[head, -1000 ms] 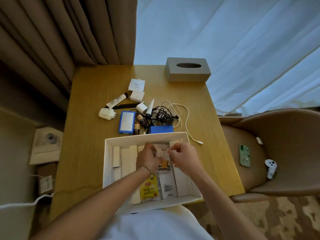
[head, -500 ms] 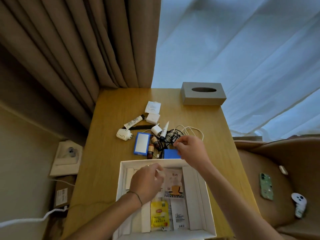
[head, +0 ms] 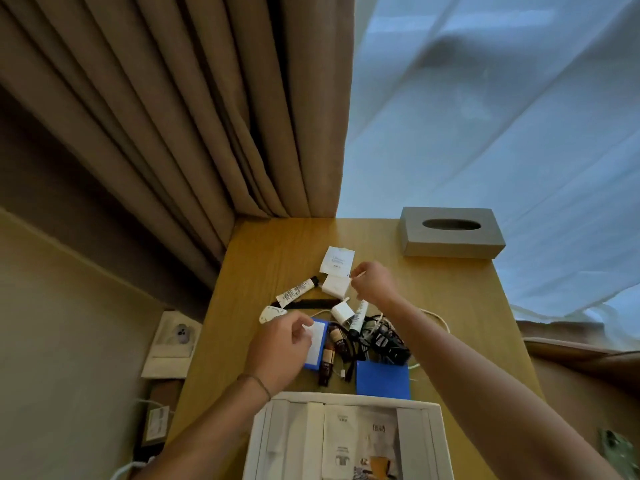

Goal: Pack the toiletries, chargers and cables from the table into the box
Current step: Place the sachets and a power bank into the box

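head view: the right hand has its fingers pinched, just beside the white square charger that lies on the bench to their left; whether they hold it, i cannot tell. the left hand hangs loosely curled, gripping nothing plainly, over the blue-edged pack. the tube, long axis slanting away, lies beyond the left fingers. the box sits nearest the person.
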{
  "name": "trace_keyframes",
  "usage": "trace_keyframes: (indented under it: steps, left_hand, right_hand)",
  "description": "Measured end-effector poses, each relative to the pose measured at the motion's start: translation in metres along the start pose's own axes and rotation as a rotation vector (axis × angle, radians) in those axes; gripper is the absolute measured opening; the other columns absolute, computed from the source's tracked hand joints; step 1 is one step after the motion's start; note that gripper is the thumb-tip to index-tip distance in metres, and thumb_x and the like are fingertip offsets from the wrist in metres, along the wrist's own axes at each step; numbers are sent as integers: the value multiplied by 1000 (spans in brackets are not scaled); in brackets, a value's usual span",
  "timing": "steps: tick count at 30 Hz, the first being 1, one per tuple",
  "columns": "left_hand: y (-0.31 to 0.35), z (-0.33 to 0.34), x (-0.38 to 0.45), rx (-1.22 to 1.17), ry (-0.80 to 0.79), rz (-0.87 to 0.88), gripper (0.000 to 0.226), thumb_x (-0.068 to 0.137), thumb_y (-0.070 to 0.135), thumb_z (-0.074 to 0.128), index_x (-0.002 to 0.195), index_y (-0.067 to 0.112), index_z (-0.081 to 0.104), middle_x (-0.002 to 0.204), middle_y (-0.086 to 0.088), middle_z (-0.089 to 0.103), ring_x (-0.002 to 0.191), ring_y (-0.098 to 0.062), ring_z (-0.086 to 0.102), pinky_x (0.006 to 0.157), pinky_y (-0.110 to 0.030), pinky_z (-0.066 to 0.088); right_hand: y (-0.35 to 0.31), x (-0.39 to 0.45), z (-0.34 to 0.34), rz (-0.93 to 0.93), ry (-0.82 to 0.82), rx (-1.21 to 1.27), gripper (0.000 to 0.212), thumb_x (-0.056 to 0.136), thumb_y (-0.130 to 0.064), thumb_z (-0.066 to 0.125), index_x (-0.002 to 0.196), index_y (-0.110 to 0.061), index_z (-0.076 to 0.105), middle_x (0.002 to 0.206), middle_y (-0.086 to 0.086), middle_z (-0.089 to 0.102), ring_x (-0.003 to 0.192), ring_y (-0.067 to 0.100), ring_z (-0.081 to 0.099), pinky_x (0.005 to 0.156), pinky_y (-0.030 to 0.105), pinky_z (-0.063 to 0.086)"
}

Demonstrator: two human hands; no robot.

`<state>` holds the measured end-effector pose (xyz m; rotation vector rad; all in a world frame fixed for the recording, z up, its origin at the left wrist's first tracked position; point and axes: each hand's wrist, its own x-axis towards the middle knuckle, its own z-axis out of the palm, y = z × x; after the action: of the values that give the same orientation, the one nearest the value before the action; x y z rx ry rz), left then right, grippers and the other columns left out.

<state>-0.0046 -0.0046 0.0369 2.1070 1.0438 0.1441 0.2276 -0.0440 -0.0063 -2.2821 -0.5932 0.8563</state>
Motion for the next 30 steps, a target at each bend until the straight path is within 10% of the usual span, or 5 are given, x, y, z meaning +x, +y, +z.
trace_keyframes:
  steps: [5, 11, 19, 27, 30]
  left_hand:
    - [-21, 3, 22, -14, 18, -111, 13, 97, 24, 60, 102, 34, 66, 97, 15, 67, 90, -3, 63, 61, -13, 51]
    - [-41, 5, 37, 28, 19, -168, 15, 97, 22, 60, 104, 33, 68, 97, 16, 69, 89, -1, 64, 77, -25, 58]
    - [-48, 13, 51, 78, -6, -184, 16, 97, 19, 59, 107, 27, 68, 96, 9, 69, 87, -4, 63, 76, -28, 58]
    - [-53, 43, 74, 250, -179, -252, 55, 91, 30, 65, 141, 28, 41, 131, -4, 59, 112, -23, 61, 84, -37, 56]
    - [-54, 54, 83, 376, -202, -262, 78, 86, 41, 67, 151, 24, 27, 135, -8, 54, 114, -28, 60, 86, -40, 55]
  right_hand:
    - [2, 57, 14, 128, 4, 103, 19, 92, -15, 69, 108, -3, 70, 100, 13, 74, 93, 30, 72, 83, 43, 59]
    - [1, 92, 39, 262, 73, 205, 42, 86, -35, 79, 112, -6, 62, 103, 10, 72, 86, 24, 69, 64, 34, 51]
    - [6, 110, 46, 351, 85, 459, 67, 84, -7, 80, 142, -9, 48, 119, 9, 67, 84, 24, 70, 71, 39, 62]
    - [4, 79, 23, 234, -87, 713, 12, 92, 4, 65, 100, -5, 66, 114, 18, 72, 95, 26, 71, 73, 33, 59]
    - [1, 53, 14, 203, -112, 730, 22, 93, 6, 62, 113, -1, 65, 114, 16, 72, 95, 24, 71, 71, 32, 59]
